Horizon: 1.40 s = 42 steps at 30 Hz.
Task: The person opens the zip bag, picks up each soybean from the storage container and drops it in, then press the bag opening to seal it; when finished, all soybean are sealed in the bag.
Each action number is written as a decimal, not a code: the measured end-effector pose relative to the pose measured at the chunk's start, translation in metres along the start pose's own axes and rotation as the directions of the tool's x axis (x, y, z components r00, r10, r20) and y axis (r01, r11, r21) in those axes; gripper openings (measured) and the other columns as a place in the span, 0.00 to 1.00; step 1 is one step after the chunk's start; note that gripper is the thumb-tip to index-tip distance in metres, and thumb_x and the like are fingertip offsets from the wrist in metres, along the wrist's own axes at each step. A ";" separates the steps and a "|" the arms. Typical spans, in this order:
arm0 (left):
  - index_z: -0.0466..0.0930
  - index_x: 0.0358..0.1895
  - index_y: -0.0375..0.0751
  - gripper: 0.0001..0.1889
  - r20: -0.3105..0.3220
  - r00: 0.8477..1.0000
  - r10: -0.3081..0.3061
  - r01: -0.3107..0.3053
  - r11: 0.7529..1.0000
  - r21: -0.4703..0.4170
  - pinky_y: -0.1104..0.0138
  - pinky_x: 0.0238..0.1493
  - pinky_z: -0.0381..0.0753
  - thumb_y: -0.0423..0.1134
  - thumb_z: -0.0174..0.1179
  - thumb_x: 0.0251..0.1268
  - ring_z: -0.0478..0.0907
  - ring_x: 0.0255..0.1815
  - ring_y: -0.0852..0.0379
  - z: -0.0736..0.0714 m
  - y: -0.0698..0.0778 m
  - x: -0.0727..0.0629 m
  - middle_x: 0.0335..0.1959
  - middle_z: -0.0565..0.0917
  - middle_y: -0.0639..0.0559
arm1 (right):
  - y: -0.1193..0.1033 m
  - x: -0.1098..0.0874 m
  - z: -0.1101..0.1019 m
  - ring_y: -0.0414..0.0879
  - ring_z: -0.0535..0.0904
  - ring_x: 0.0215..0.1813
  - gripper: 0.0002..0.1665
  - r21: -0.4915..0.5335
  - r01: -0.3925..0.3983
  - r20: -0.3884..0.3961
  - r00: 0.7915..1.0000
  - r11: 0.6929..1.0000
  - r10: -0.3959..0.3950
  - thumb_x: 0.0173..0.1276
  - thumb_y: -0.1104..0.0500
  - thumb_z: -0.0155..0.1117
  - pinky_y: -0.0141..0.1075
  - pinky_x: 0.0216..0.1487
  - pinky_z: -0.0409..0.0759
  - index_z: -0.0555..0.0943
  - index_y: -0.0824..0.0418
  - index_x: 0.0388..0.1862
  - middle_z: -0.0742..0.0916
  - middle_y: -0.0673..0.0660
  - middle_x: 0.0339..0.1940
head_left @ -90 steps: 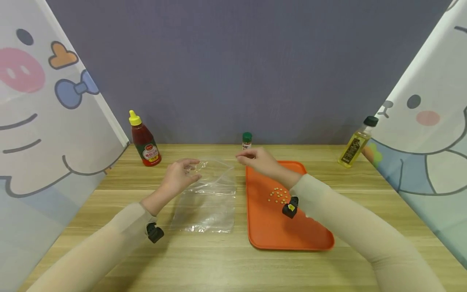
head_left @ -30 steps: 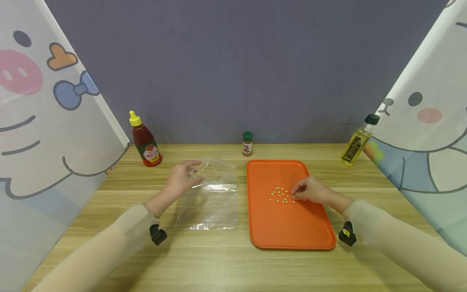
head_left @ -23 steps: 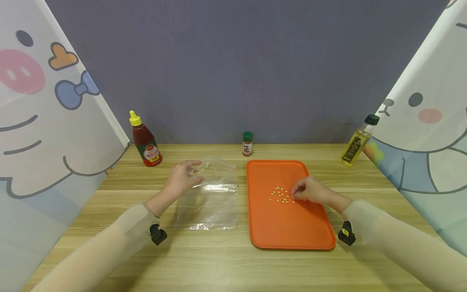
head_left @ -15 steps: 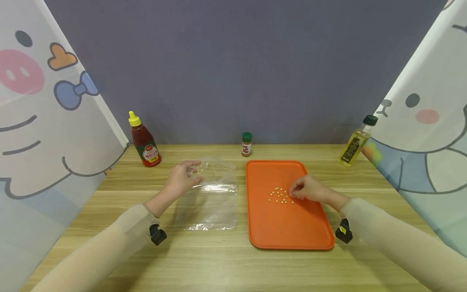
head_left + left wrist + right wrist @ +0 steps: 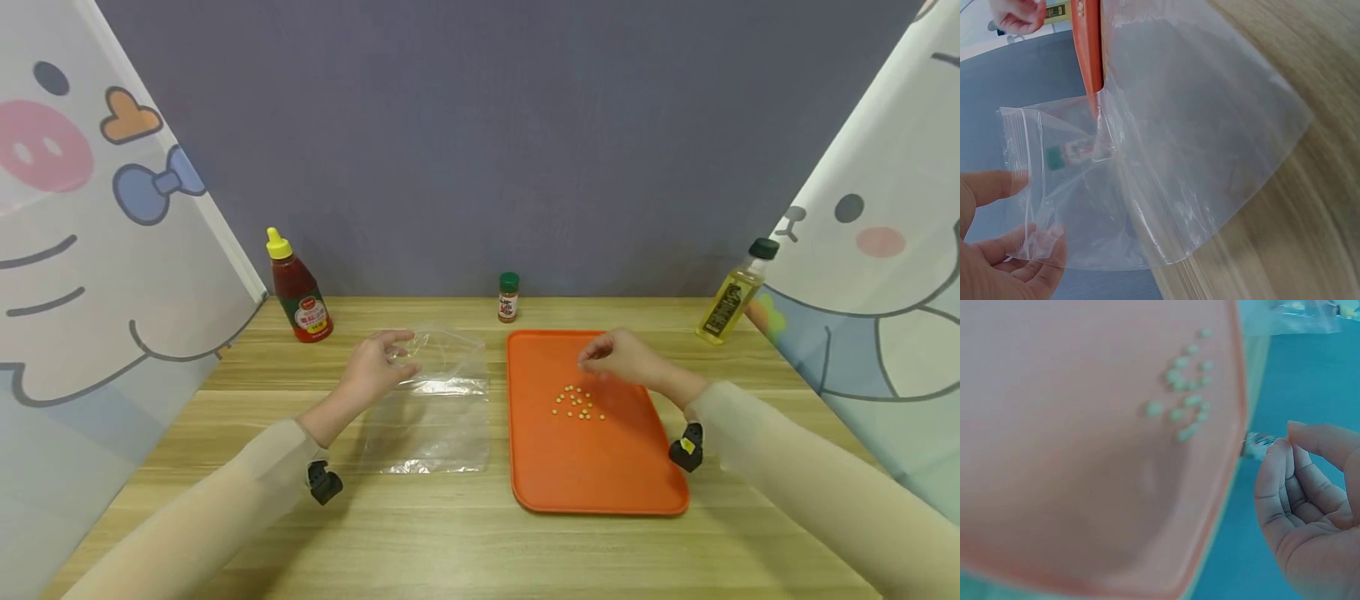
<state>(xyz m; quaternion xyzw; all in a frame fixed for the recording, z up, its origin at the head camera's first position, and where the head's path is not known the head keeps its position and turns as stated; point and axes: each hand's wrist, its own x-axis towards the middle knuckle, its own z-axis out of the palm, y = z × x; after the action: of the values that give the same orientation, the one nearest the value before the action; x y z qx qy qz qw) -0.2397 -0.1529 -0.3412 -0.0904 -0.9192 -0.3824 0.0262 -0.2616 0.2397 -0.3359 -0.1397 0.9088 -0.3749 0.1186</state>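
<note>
My left hand point(image 5: 371, 364) holds the mouth of a clear zip-lock bag point(image 5: 427, 429), thumb and fingers spread at its rim. In the left wrist view the bag's zip edge point(image 5: 1027, 156) stands raised and parted, while the lower bag lies flat on the table. My right hand point(image 5: 628, 362) hovers over the far right part of an orange tray point(image 5: 596, 471). Thumb and fingertips meet in a pinch in the right wrist view; a soybean between them is too small or hidden to make out. Several pale yellow soybeans point(image 5: 573, 402) lie scattered on the tray below.
A ketchup bottle point(image 5: 302, 296) stands at the back left. Behind the tray is a small green-capped spice jar point(image 5: 508, 298). An oil bottle point(image 5: 729, 300) stands at the back right. A grey partition point(image 5: 480, 150) closes off the wooden table's point(image 5: 450, 542) far edge.
My right hand went from beside the bag mouth down to the soybeans on the tray, and has since lifted up and away from them. My left hand stays at the bag.
</note>
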 end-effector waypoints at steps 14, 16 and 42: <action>0.71 0.65 0.38 0.31 0.015 1.000 0.006 -0.006 1.000 0.011 0.53 0.49 0.84 0.35 0.69 0.56 0.79 0.54 0.37 0.001 0.000 0.001 0.56 0.79 0.34 | -0.074 0.037 0.009 0.51 0.79 0.34 0.10 0.017 0.059 -0.036 0.998 0.998 -0.059 0.65 0.54 0.67 0.36 0.38 0.77 0.86 0.60 0.40 0.86 0.53 0.27; 0.72 0.65 0.37 0.31 0.010 1.000 0.016 -0.016 1.000 0.006 0.54 0.49 0.84 0.34 0.69 0.55 0.79 0.54 0.36 0.002 -0.001 0.001 0.58 0.78 0.34 | -0.082 0.041 0.012 0.52 0.82 0.37 0.09 0.031 0.105 -0.042 0.994 0.994 -0.104 0.65 0.56 0.67 0.36 0.38 0.80 0.86 0.61 0.40 0.88 0.56 0.32; 0.72 0.64 0.38 0.31 0.011 0.998 0.062 -0.061 0.998 -0.011 0.56 0.47 0.85 0.34 0.69 0.55 0.81 0.53 0.42 0.001 0.002 0.003 0.62 0.77 0.39 | -0.151 0.085 0.057 0.48 0.84 0.35 0.09 0.019 0.217 0.013 0.976 0.976 -0.217 0.65 0.57 0.67 0.37 0.39 0.84 0.87 0.60 0.41 0.89 0.57 0.39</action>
<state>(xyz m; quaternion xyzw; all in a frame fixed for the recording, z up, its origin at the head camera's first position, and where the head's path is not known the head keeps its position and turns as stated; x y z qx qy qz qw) -0.2423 -0.1500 -0.3402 -0.1210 -0.9141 -0.3856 0.0321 -0.2979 0.0703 -0.2768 -0.2397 0.8838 -0.3927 0.0849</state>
